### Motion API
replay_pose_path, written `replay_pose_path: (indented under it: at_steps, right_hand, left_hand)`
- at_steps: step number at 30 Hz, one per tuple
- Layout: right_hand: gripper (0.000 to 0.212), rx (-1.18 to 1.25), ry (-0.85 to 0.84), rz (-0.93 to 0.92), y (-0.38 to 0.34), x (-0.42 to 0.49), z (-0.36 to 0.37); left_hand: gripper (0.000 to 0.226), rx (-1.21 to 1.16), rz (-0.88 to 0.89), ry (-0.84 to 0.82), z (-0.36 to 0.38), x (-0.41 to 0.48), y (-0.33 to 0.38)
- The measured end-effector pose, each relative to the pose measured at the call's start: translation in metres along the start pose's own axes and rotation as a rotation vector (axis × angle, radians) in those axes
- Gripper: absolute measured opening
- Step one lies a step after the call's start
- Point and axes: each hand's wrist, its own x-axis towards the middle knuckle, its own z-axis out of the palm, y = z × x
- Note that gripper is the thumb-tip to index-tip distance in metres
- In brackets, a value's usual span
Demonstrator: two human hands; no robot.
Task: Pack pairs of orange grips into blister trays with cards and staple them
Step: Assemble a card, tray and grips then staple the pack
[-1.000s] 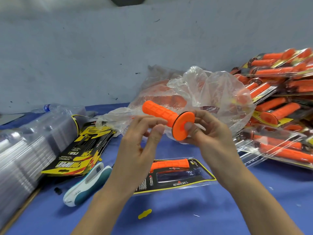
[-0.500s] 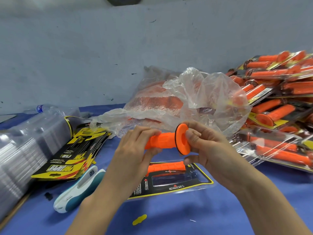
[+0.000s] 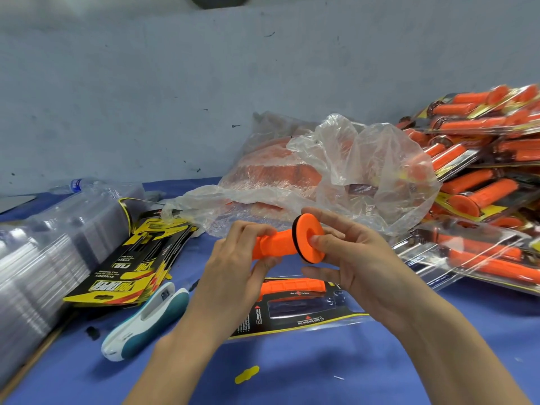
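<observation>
While one orange grip is being held level above the blue table, both hands are sharing it.

Left hand: fingers curling round the plain end, thumb underneath.

Right hand: fingers closing on the flanged end, one fingertip pressing at the bore, flange facing right.

Blister tray, card inside: lying directly below the hands. A first grip is already sitting in its far cavity; the near cavity is standing open.

Step in hand, as judged: seating the second grip.

Advice: keeping the grip parallel to the seated one, checking which end of the cavity is shaped for the flange, then pressing evenly along the length so the thin plastic is not buckling.

Stapler: lying left of the tray, untouched.

Spare cards and nested empty trays: lying further left.

Bag of loose grips: sitting behind.

Finished packs: piling at right.
</observation>
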Motion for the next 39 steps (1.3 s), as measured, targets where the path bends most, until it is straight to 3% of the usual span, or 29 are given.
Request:
replay_pose_path:
  at_steps: [11,16,19,28,39]
  right_hand:
    - [0.036,-0.044,-0.011,0.002,-0.005,-0.002,-0.01]
    - [0.029,-0.33,0.126,-0.016,-0.009,-0.004,-0.018]
    - [0.026,-0.374,0.204,-0.037,-0.01,-0.005,-0.021]
    - [0.016,-0.385,0.182,-0.033,0.002,-0.007,-0.017]
    - [0.032,-0.493,0.06,-0.139,-0.01,-0.013,-0.029]
  left_hand:
    - [0.039,0.068,0.048,-0.025,-0.002,0.0,0.003]
    - [0.036,0.105,0.073,-0.047,-0.002,-0.001,0.004]
    - [0.033,0.078,0.043,-0.043,-0.001,-0.002,0.005]
    - [0.034,0.114,0.077,0.011,0.004,-0.001,0.009]
    - [0.03,0.295,0.306,0.134,0.001,0.004,0.016]
